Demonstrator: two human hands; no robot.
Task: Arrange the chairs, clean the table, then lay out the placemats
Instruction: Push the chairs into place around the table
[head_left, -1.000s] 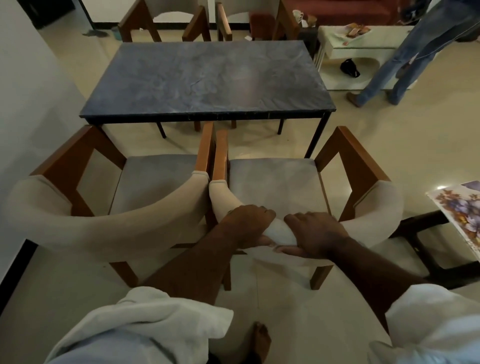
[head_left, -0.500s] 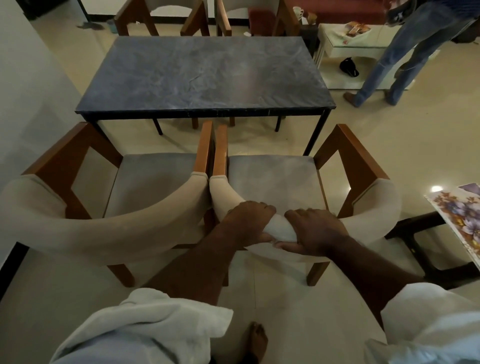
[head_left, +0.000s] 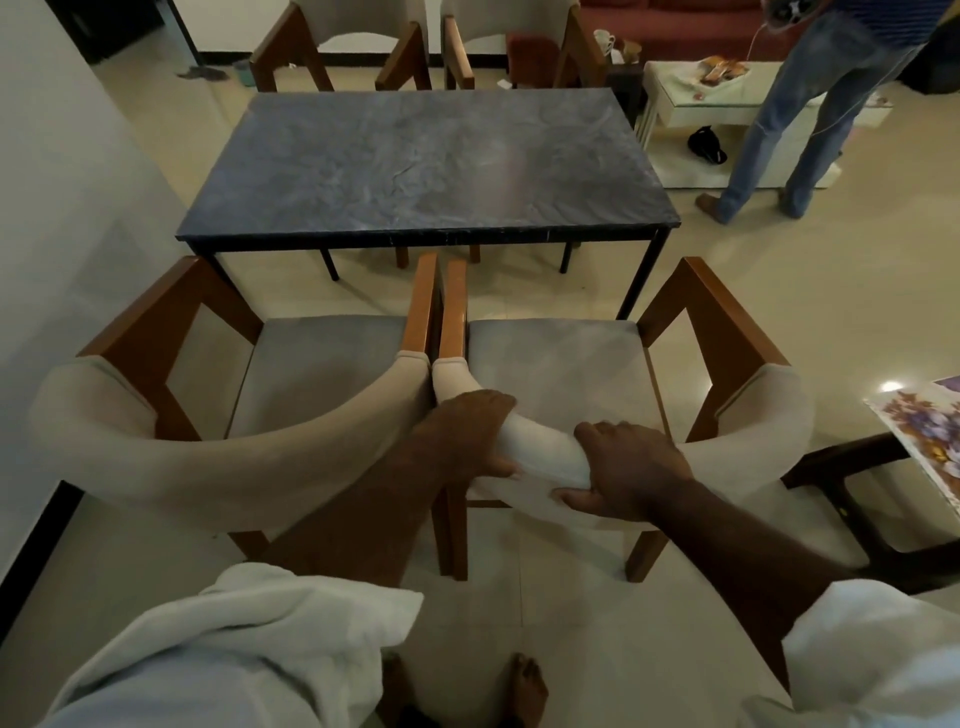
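Two wooden armchairs with grey seats and curved beige backrests stand side by side on the near side of the dark stone table (head_left: 426, 156). The right chair (head_left: 561, 374) has both my hands on its backrest: my left hand (head_left: 467, 431) grips the padded rail near its left end, and my right hand (head_left: 628, 467) grips it further right. The left chair (head_left: 311, 374) touches the right one at the armrests. A floral placemat (head_left: 924, 431) lies on a low stand at the right edge.
Two more chairs (head_left: 358, 47) stand at the table's far side. A person in jeans (head_left: 784, 119) stands at the back right beside a white low table (head_left: 696, 98). A wall (head_left: 62, 208) runs along the left. My bare feet (head_left: 527, 691) are on the tiled floor.
The right chair has slid forward toward the table, level with the left chair. My hands have moved a little apart along its backrest.
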